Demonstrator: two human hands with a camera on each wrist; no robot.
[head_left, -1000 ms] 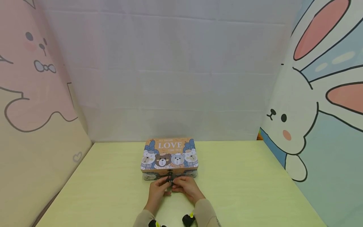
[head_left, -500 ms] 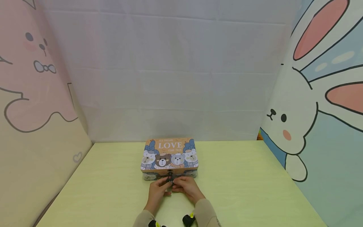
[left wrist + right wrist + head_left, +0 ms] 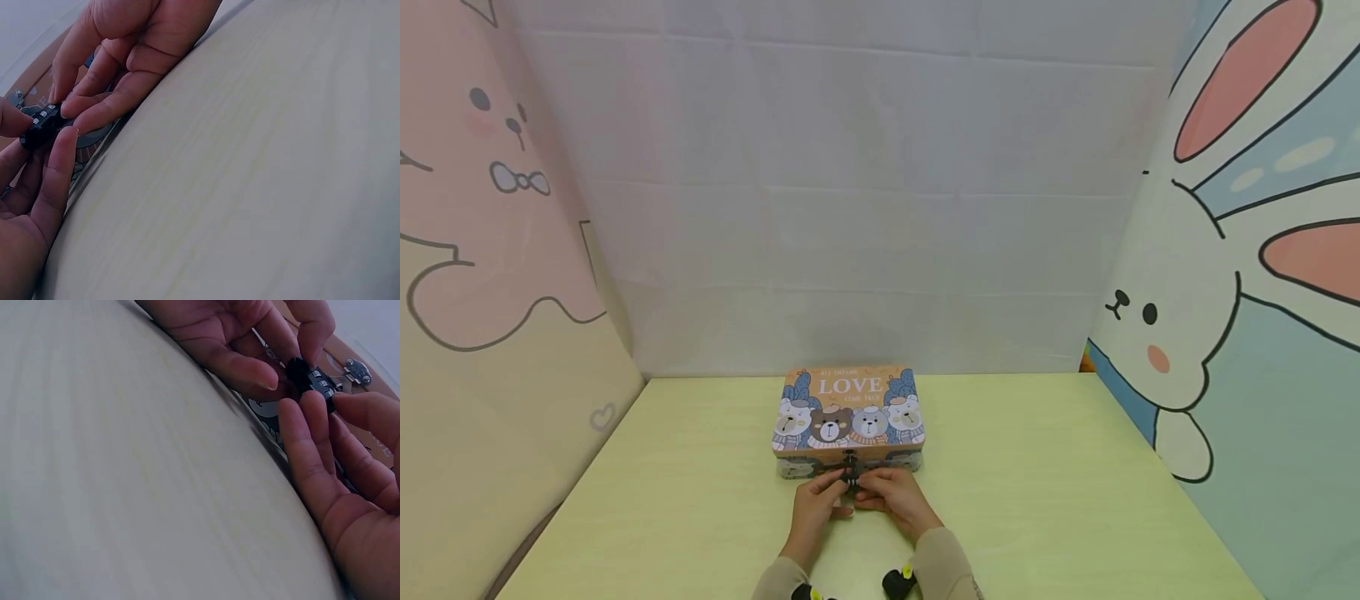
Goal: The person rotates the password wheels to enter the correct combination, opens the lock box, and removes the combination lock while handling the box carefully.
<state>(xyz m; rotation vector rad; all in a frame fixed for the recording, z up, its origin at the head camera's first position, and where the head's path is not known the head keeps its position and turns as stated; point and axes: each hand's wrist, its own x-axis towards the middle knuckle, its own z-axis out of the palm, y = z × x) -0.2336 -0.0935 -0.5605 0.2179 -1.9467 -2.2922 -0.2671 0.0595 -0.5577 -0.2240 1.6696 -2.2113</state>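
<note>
A tin box [image 3: 848,408] with bears and the word LOVE on its lid stands closed, its front facing me. At its metal clasp [image 3: 357,372] hangs a small black combination padlock [image 3: 303,372] with a row of number dials. My left hand [image 3: 811,507] pinches the padlock from the left, thumb and fingertips at its body. From the right, the fingers of my right hand [image 3: 901,500] grip its other end, with fingertips right at the dials. Fingers cover part of the padlock in both wrist views, and the digits are too small to read.
The box stands on a pale yellow-green table [image 3: 1037,483], near its back edge. Behind it hangs a white cloth [image 3: 865,208]. Side panels with a pink cartoon animal [image 3: 490,250] and a white rabbit [image 3: 1180,333] flank the table.
Both hands stay at the padlock in front of the box, with only very slight finger movement. The box has not moved on the table.
</note>
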